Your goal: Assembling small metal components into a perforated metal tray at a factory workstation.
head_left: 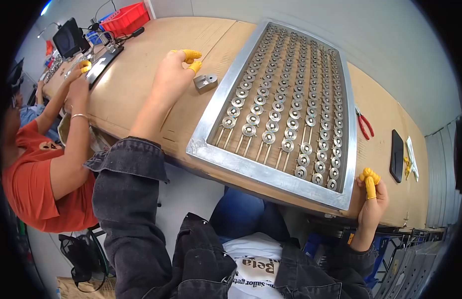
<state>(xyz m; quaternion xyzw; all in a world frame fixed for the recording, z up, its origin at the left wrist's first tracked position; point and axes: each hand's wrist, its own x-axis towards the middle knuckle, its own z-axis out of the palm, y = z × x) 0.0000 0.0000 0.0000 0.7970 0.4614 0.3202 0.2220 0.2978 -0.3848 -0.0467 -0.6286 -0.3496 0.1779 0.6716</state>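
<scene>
A large metal frame [270,178] lies aslant on the cardboard-covered table, holding rows of round metal discs with small centres on thin rods. To its left, my left hand [173,74] hovers over the table with yellow finger cots on; thumb and fingers are apart with nothing seen between them. Just below those fingertips sits a small grey metal block [206,84] with a hole in its top. At the frame's near right corner is my right hand [373,199], also in yellow finger cots. Its thumb and fingers are pressed together, and anything between them is hidden.
Red-handled pliers [364,124], a black phone [396,155] and a white strip with yellow bits [411,158] lie right of the frame. At left, a co-worker in a red shirt [46,184] works by a black plate [105,65]. A red bin [125,19] stands behind.
</scene>
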